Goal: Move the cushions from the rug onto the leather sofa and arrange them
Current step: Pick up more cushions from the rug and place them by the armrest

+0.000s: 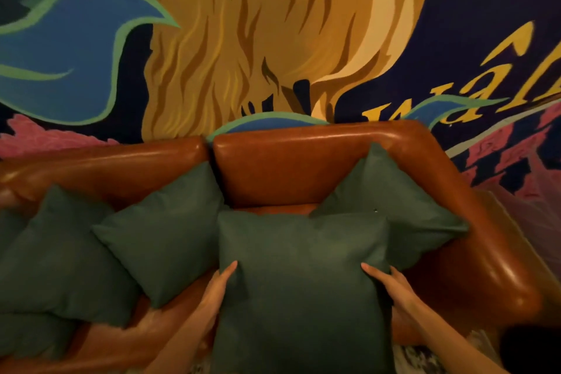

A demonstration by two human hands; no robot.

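— Where are the hands?

— Both are on one dark green cushion [303, 276], the nearest of the lot. The left hand [217, 288] lies flat against its left edge, fingers together and pointing up. The right hand [390, 285] clasps the right edge the same way. Each one is pressed onto the cushion, so it is gripped from both sides between them.

— And where is that cushion?

— Upright in front of the person, over the front of the seat of the brown leather sofa [273, 173], at its right end. Whether its bottom edge rests on the seat I cannot tell; it runs out of view at the bottom.

— What lies around it?

— Just behind and to its right, a second green cushion [391, 191] stands on a corner, leaning into the angle of the backrest and the right armrest [498, 258]. To its left a third cushion [170, 228], also tilted on a corner, leans on the backrest near the seam between the two back panels. Farther left a fourth [57, 255] overlaps the third, and a bit of more green fabric shows at the left border.

— Beyond the sofa?

— A painted wall [273, 24]: yellow streaks in the middle, a blue leaf shape edged in green on the left, yellow lettering on dark blue on the right.
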